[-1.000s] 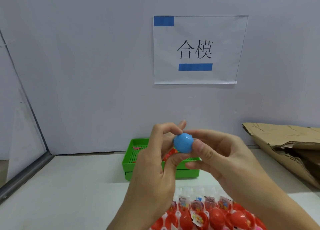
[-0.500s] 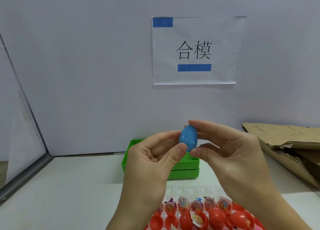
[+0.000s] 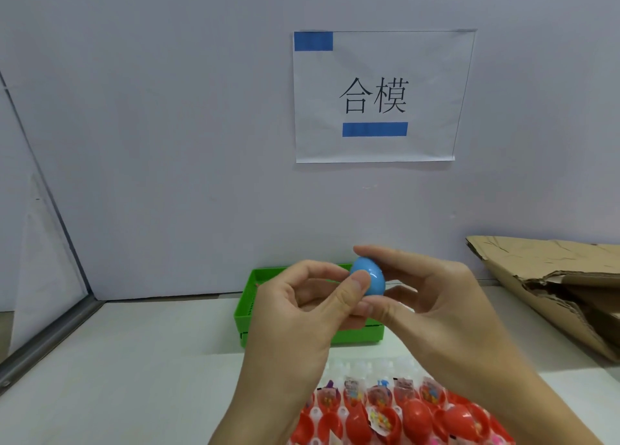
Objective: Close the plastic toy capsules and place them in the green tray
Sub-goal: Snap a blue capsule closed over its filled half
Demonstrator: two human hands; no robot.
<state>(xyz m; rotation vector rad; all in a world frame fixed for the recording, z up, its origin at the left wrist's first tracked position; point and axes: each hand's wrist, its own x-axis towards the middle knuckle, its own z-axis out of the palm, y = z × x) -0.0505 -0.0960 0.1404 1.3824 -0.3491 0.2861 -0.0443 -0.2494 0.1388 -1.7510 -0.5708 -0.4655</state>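
we held the blue capsule [image 3: 368,277] up in front of the green tray [image 3: 246,313], our left hand [image 3: 302,313] pinching it with thumb and fingers curled, our right hand [image 3: 432,303] gripping it from the other side. open red capsules [image 3: 412,414] sat below.

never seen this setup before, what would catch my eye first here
A blue capsule held up mid-frame, pinched between the left hand and right hand. Behind the hands sits a green tray against the wall, and at the bottom edge lies a rack of red capsule halves with small toys. Above, a paper sign hangs on the wall.
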